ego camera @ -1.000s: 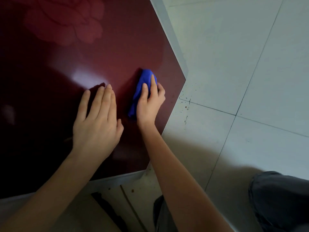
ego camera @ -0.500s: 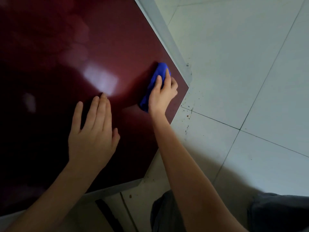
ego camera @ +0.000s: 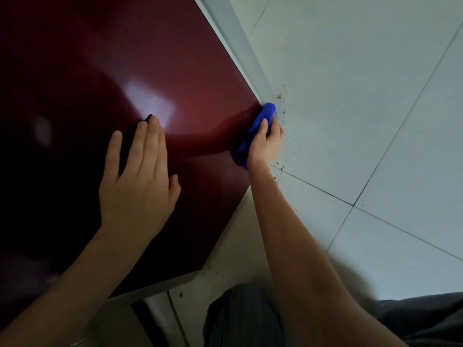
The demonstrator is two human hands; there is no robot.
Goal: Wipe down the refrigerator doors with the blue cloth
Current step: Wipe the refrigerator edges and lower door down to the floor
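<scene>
The glossy dark red refrigerator door [ego camera: 190,71] fills the left and middle of the head view, with a grey edge strip along its right side. My right hand [ego camera: 266,144] grips the bunched blue cloth [ego camera: 253,131] and presses it against the door's lower right corner, right at the edge. Part of the cloth is hidden under my fingers. My left hand [ego camera: 137,186] lies flat on the door to the left, fingers straight and together, holding nothing.
Pale floor tiles [ego camera: 363,108] with dark grout lines spread to the right, with small dark crumbs near the door's corner. My knees in dark trousers [ego camera: 240,319] sit at the bottom. The door's lower grey edge [ego camera: 150,289] runs just above them.
My right hand has slid the blue cloth rightward across the door to its corner edge. My left hand has stayed flat on the door. The camera has shifted closer.
</scene>
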